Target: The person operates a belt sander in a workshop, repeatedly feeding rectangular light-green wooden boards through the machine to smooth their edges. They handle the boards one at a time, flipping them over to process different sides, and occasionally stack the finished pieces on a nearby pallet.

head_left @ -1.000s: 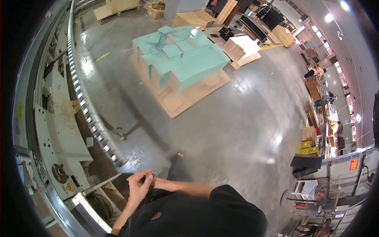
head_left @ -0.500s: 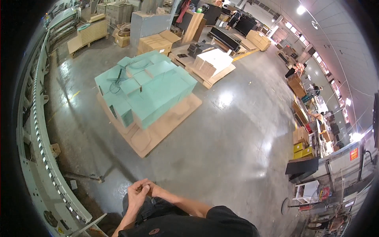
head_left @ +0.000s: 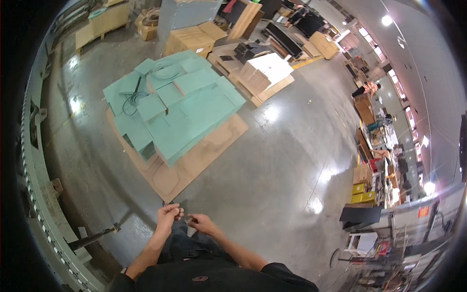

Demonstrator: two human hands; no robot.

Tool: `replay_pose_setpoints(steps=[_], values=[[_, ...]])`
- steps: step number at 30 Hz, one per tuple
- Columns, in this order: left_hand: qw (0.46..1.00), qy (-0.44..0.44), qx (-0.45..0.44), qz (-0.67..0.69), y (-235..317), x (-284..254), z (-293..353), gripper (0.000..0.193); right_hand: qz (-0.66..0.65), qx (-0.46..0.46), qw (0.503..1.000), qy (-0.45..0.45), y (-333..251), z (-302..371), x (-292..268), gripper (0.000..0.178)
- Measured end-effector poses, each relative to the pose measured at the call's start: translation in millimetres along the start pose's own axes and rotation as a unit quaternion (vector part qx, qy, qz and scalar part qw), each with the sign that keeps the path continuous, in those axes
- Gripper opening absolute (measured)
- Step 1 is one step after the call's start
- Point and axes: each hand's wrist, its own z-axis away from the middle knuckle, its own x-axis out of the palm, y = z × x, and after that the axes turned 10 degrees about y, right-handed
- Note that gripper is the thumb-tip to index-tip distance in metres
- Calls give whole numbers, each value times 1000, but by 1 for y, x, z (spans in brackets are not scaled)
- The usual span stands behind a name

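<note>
My left hand (head_left: pixel 169 214) is closed in front of my body, its fingers curled and pinched together. Just to its right, a small gap away, my right hand (head_left: pixel 201 224) is closed in a similar pinch. Whatever is between the fingers of either hand is too small to make out. A small pale patch shows below the right fingers; I cannot tell whether it is held. Beyond my hands, a stack of green panels and blocks (head_left: pixel 199 114) lies on a brown board (head_left: pixel 180 182). A dark looped cord (head_left: pixel 130 102) rests on the stack.
A long machine rail (head_left: pixel 36 194) curves along the left, with a dark bar (head_left: pixel 92 239) jutting toward me. Cardboard boxes (head_left: pixel 189 44) and a pallet with a white-topped block (head_left: pixel 270 68) stand beyond the stack. At the right are workbenches, yellow boxes (head_left: pixel 363 197) and people.
My hands, together before, have come apart, with the right one now lower and to the right. The view has shifted, and the green stack appears nearer.
</note>
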Motion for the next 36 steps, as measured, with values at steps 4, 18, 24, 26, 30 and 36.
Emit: replay_pose_setpoints(steps=[4, 18, 24, 26, 30, 36], values=[[997, 30, 5, -66, -7, -9, -78, 18, 45, 128, 991, -7, 18, -46, -30, 45], [911, 343, -7, -231, -174, -57, -382, 33, -118, 324, 919, -190, 177, -231, 42, 60], [919, 383, 13, -94, -222, -51, -536, 40, -199, 317, 915, -147, 291, -354, 75, 55], [920, 387, 16, -49, -244, -58, -571, 40, -238, 290, 917, -135, 332, -395, 98, 50], [917, 377, 88, 91, -286, -54, -607, 45, -304, 269, 906, -121, 372, -467, 142, 50], [918, 389, 60, 55, -270, -32, -606, 44, -360, 276, 887, -85, 391, -514, 165, 50]])
